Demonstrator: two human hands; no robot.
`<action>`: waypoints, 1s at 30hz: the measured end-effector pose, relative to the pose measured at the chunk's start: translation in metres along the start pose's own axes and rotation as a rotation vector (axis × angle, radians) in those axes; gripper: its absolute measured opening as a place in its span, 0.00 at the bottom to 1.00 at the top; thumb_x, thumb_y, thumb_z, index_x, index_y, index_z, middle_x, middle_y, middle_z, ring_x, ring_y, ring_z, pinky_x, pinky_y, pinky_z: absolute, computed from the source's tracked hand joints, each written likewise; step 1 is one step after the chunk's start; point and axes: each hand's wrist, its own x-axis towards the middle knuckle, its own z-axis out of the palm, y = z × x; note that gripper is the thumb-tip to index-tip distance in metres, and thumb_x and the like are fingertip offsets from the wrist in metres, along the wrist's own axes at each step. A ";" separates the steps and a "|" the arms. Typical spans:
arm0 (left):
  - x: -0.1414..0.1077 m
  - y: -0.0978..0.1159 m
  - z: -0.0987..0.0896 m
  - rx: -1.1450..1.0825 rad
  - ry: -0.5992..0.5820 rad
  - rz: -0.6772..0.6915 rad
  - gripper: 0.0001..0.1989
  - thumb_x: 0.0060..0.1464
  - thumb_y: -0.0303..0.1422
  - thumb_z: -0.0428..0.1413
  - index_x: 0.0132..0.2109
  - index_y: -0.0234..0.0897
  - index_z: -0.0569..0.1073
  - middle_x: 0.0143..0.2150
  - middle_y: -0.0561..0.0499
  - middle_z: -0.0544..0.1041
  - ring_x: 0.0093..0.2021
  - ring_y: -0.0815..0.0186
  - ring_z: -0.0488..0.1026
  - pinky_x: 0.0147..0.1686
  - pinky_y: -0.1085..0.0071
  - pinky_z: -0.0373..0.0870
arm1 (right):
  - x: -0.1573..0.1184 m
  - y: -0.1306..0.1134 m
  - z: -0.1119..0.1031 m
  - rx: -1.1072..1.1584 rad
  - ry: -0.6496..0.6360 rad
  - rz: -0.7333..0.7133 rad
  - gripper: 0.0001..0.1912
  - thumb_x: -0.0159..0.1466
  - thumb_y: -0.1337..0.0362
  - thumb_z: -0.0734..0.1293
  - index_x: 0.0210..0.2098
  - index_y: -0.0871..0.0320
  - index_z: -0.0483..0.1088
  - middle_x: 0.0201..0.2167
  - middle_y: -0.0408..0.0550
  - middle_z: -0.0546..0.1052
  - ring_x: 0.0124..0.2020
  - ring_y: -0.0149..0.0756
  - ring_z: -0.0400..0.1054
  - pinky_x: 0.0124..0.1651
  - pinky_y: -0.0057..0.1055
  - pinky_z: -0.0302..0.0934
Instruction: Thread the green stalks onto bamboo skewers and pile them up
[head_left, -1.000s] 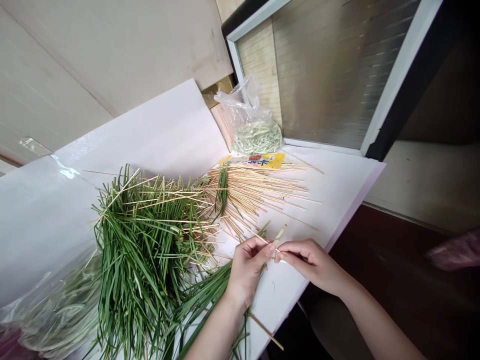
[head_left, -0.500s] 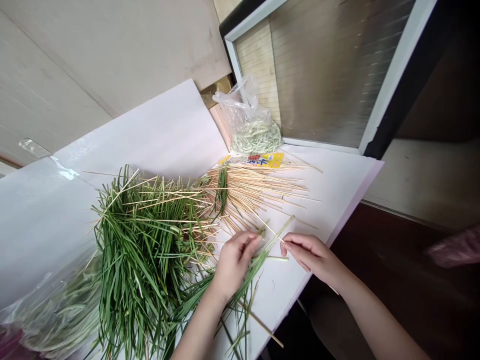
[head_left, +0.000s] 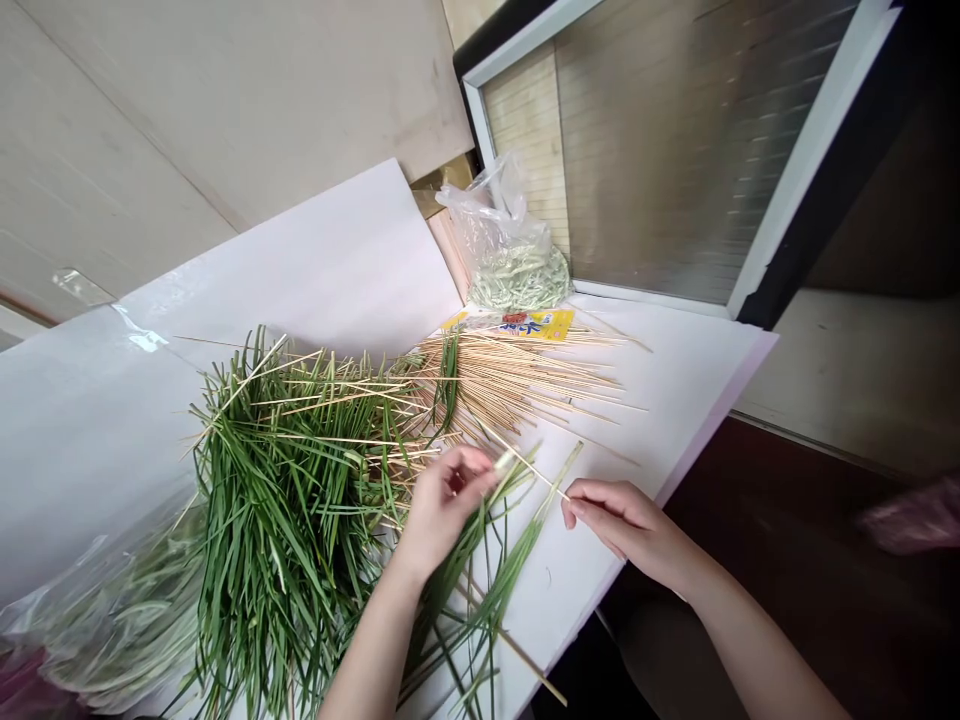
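A bamboo skewer (head_left: 526, 464) is clamped in the right hand's (head_left: 621, 517) fingers, above the white bench (head_left: 679, 375) — crossed near its held end by chives (head_left: 527, 548). A pale chive stem (head_left: 505, 462) is pinched by the left hand's (head_left: 441, 508) fingers. Heaped chives (head_left: 277, 520) and fanned skewers (head_left: 517, 375) are spread beyond.

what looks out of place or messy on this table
One thin stick lies apart from the fanned sticks, its end jutting past the near edge of the table, so it looks stray. A small tuft of green blades also lies across the fan, beside the big green pile.
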 end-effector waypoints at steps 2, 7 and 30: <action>0.003 0.000 -0.009 -0.242 0.140 -0.019 0.08 0.54 0.34 0.65 0.37 0.36 0.76 0.31 0.54 0.72 0.29 0.72 0.66 0.32 0.78 0.63 | 0.000 -0.001 0.000 -0.031 -0.038 -0.014 0.19 0.73 0.52 0.61 0.31 0.58 0.70 0.17 0.34 0.51 0.18 0.29 0.45 0.22 0.28 0.40; 0.005 -0.004 -0.017 -0.625 0.241 -0.126 0.12 0.48 0.34 0.69 0.37 0.35 0.77 0.28 0.56 0.71 0.27 0.75 0.69 0.31 0.80 0.67 | -0.001 -0.007 -0.002 -0.126 -0.157 -0.039 0.18 0.73 0.56 0.60 0.32 0.59 0.71 0.20 0.37 0.55 0.20 0.29 0.49 0.24 0.28 0.43; 0.006 -0.001 -0.006 -1.011 0.260 -0.292 0.13 0.38 0.25 0.73 0.30 0.31 0.76 0.25 0.56 0.71 0.22 0.79 0.65 0.23 0.82 0.70 | -0.002 -0.009 -0.002 -0.117 -0.149 -0.068 0.19 0.73 0.57 0.60 0.31 0.61 0.72 0.19 0.36 0.53 0.19 0.28 0.45 0.22 0.28 0.40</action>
